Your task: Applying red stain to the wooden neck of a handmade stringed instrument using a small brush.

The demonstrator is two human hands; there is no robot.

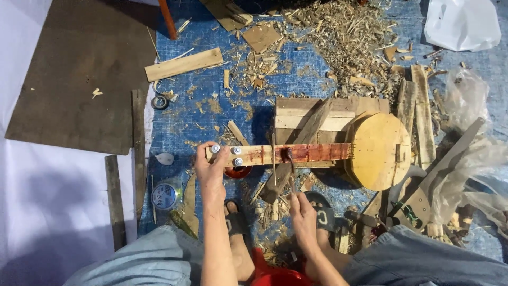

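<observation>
Wooden and unfinished, a handmade stringed instrument with a round pale body (377, 151) and a long flat neck stained red in patches (288, 154) lies crosswise over a stack of rough planks (312, 114) on a blue woven tarp (211, 106). The left hand (210, 168) closes around the far end of the neck, fingers wrapped beside three shiny metal tuning pegs (231, 154). The right hand (302, 211) sits lower, pinched shut on a thin dark tool (290, 172) whose tip meets the neck at its reddest stretch. Curled wood shavings (344, 37) heap up beyond the planks, and a loose pale board (183, 64) lies on the tarp to the left. A round spool of clear line (164, 196) rests near the person's left knee, and feet in dark sandals (323, 212) show below the neck.
</observation>
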